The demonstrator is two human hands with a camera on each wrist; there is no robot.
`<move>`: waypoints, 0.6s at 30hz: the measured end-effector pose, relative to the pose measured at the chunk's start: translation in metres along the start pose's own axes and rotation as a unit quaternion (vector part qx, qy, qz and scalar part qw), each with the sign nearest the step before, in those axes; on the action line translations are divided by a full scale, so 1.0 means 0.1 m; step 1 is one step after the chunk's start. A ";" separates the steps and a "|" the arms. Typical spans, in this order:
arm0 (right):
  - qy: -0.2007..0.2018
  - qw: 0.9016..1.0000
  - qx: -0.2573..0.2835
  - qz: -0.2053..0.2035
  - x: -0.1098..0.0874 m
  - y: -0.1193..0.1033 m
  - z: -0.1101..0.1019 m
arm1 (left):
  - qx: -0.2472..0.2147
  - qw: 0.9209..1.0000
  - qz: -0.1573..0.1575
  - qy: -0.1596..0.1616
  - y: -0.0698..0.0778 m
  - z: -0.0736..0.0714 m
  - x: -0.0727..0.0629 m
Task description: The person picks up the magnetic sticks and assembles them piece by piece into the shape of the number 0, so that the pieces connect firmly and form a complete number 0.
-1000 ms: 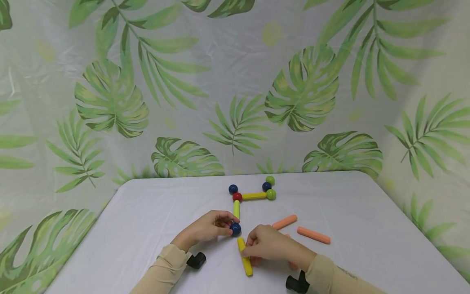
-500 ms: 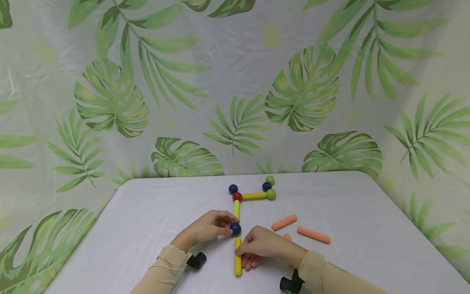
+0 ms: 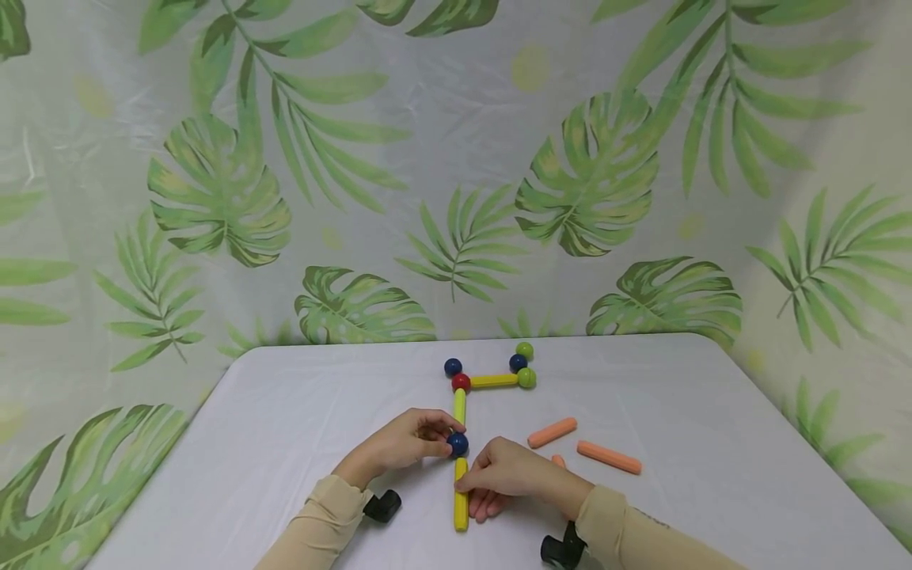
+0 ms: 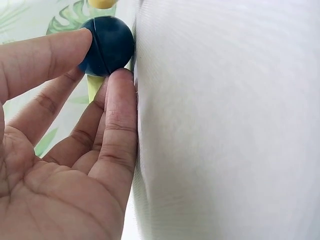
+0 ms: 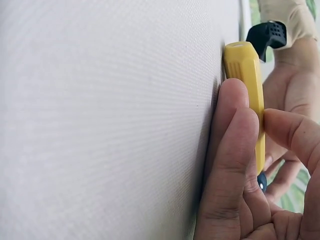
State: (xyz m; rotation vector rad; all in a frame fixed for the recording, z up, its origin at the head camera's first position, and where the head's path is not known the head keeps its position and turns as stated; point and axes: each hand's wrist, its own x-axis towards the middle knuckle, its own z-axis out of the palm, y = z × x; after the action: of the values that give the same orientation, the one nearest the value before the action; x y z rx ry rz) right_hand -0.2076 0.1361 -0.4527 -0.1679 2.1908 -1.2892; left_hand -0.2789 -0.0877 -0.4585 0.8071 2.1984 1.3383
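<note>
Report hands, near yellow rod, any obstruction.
Left hand holds nearest blue ball; right hand pinches near yellow rod. Rod end at ball, contact unclear. No obstruction visible between them.

One bench [image 3: 321,388] carries three dark blue balls [image 3: 459,444], two green balls [image 3: 526,378] and one red ball [image 3: 461,383], six in all. There are also three orange rods [image 3: 609,457], one mostly hidden, two yellow rods [image 3: 461,513] and one lime rod [image 3: 459,406], again six. Two black wrist cameras [image 3: 385,506] and two beige sleeves [image 3: 319,518] show.
</note>
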 end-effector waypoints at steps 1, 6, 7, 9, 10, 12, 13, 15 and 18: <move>0.000 1.000 0.000 0.000 0.01 0.00 0.00 | 0.001 1.000 -0.002 0.001 0.00 0.00 0.00; 0.003 1.000 0.000 0.003 0.02 -0.01 -0.01 | 0.000 1.000 -0.001 0.002 0.00 0.00 0.00; 0.004 1.000 0.001 0.004 0.02 -0.01 -0.01 | -0.003 1.000 0.002 0.001 0.00 0.00 -0.01; 0.005 1.000 0.004 0.006 0.02 -0.01 -0.01 | -0.007 1.000 0.009 0.000 0.01 0.00 -0.01; 0.006 1.000 0.005 0.007 0.02 -0.02 -0.01 | -0.010 1.000 0.012 -0.002 0.01 0.00 -0.01; 0.006 1.000 0.005 0.009 0.03 -0.02 -0.01 | -0.016 1.000 0.016 -0.003 0.01 0.00 -0.01; 0.007 1.000 0.004 0.010 0.03 -0.03 -0.01 | -0.017 1.000 0.015 -0.002 0.01 0.00 -0.01; 0.009 1.000 0.001 0.012 0.03 -0.03 -0.01 | -0.016 1.000 0.013 -0.001 0.00 0.00 -0.01; 0.011 1.000 -0.003 0.013 0.03 -0.03 -0.01 | -0.011 1.000 0.008 0.002 -0.02 0.00 0.00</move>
State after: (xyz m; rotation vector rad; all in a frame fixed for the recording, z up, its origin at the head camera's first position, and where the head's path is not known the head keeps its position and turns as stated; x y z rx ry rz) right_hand -0.2114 0.1335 -0.4511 -0.1278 2.2074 -1.2762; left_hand -0.2789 -0.0886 -0.4599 0.8166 2.1802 1.3699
